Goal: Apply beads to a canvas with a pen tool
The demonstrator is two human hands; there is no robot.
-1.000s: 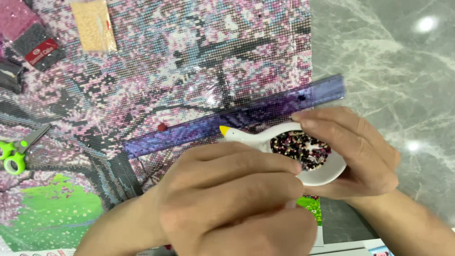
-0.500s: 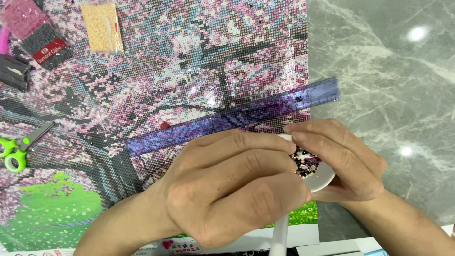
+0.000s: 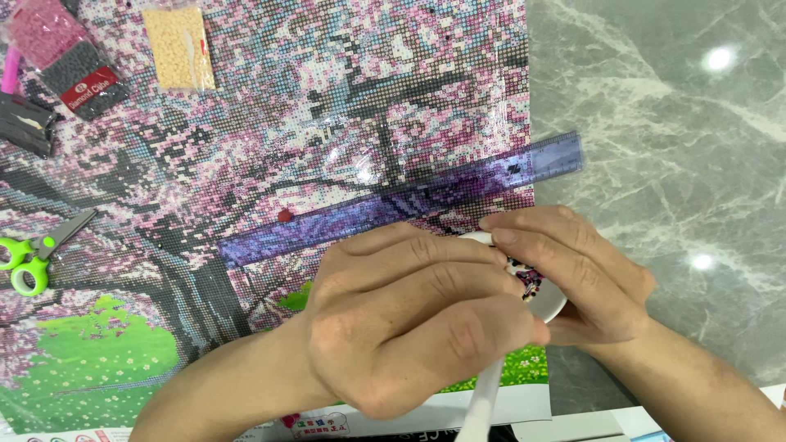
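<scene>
In the head view, the right hand point(image 3: 577, 274) cups a small white tray point(image 3: 547, 301) of beads just below the purple ruler point(image 3: 401, 205). The left hand point(image 3: 409, 319), also below the ruler, is closed around a white pen point(image 3: 483, 401). Better to keep the tray level, I think.

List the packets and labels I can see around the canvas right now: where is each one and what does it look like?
Pink bead bag: top left corner, clear pouch of pink beads.
Dark bead bag: just below it, grey-black beads, with a red label.
Cream bead bag: top, right of those, rectangular clear pouch of pale yellow beads.
Printed border strip: canvas bottom edge below the left hand, white with small coloured markings.
</scene>
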